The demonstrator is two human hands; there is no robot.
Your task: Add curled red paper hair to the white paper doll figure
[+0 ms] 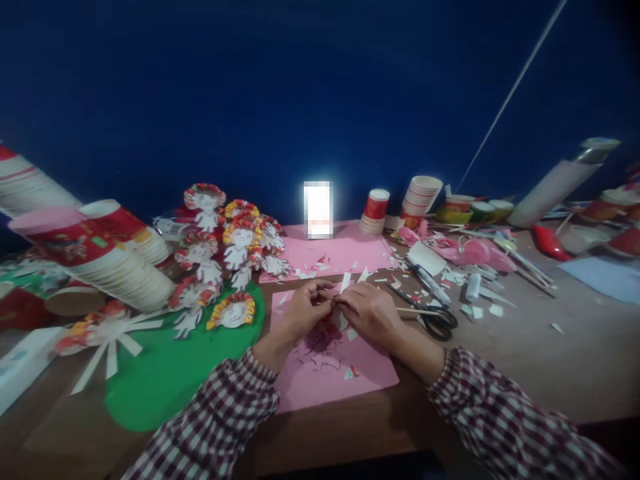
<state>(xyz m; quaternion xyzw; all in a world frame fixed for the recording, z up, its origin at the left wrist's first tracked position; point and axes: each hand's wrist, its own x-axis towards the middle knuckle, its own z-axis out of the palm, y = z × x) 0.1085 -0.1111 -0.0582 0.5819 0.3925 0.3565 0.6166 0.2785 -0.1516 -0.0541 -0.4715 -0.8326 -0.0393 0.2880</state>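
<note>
My left hand (309,308) and my right hand (371,312) meet over a pink sheet (360,373), with fingers pinched together. Between them is a paper cup cut into strips; a white strip (345,283) sticks up past my fingers. Most of the cup is hidden by my hands. Dark thin shavings and a small printed scrap (351,373) lie on the sheet below. Just right of my right hand lie black-handled scissors (440,322) and a thin wooden stick (413,311).
Finished paper figures with curled red and yellow rims (242,238) stand at left by a green sheet (175,380). Stacked paper cups (120,263) lean farther left. Another strip-cut cup (113,333) lies there. At right are a utility knife (430,285), paper scraps and a glue bottle (473,287).
</note>
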